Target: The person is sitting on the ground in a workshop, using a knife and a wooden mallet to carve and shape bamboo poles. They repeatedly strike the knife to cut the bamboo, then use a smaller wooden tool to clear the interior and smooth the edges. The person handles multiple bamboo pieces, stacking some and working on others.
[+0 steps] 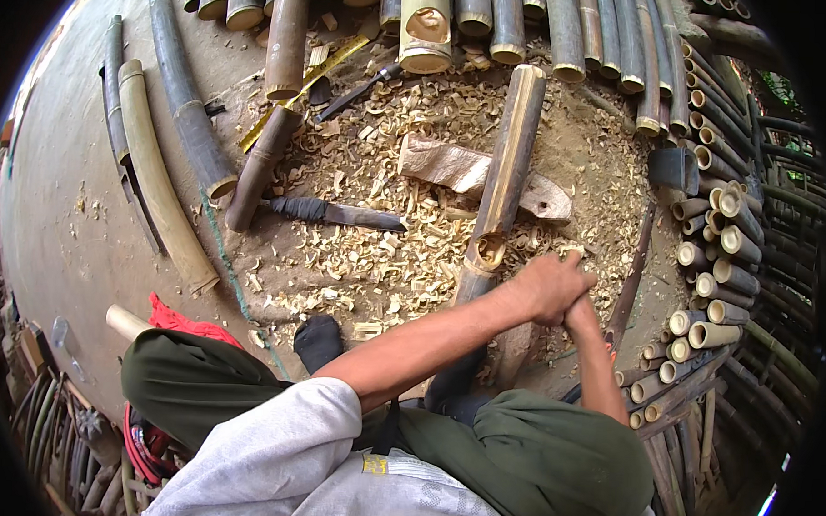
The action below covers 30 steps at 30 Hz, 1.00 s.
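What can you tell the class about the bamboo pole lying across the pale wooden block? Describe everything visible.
The bamboo pole has dark grey-brown skin, a paler strip running lengthwise and a pale cut upper end. A scooped opening sits just beyond the left forearm, which hides part of the pole. It lies at a slant, upper end toward the right, across the wooden block, with shavings around it.

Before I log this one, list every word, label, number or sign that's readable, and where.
Grey shirt: pale printed panel with a yellow square, larger lettering below; wording not copied.
Yellow strip on the ground: any markings too small to read.
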{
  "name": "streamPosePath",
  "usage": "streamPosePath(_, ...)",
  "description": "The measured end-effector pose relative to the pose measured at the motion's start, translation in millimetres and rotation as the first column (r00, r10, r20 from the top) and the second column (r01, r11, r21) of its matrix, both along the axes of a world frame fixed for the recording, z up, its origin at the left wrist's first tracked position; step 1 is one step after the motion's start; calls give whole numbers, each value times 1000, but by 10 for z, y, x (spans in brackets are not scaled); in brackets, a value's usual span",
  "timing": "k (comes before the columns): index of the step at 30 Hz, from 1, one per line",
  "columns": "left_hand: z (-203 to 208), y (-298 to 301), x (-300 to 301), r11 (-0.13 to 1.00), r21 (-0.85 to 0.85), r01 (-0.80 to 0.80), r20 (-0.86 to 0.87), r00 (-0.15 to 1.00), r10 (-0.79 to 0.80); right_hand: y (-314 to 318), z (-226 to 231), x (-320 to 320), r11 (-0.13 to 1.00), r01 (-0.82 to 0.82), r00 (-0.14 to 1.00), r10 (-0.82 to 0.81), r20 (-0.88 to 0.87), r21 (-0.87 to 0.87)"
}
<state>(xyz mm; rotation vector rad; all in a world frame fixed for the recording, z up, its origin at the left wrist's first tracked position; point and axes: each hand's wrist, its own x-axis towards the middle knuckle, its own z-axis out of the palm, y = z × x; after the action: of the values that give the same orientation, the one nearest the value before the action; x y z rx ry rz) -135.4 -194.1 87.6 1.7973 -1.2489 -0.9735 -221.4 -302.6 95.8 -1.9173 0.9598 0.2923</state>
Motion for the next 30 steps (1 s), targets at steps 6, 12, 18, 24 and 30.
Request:
streamPosePath(6, 30, 179, 135, 861, -234, -451, -249, 884, 395, -298, 188, 636, 450, -833, 544, 776, -321, -323)
streamPosePath(12, -30, 379, 65, 403, -292, -867, -392, 493, 777, 143, 226, 1394, -151, -769, 70, 946, -317, -621)
streamPosePath(18, -124, 150, -147, 487, -341, -804, -132, 554, 822, -198, 225, 1278, -172, -867, 0, 939, -345, -468)
streamPosePath(24, 71, 73, -347, 692, -171, -701, -221, 712, 666, -561, 115, 701, 191, -970, 213, 966, -144, -150)
streamPosePath(30, 120, 189, -220, 895, -10, -446, -256, 866, 429, -526, -68, 236, 712, -589, 702, 685, -194, 383)
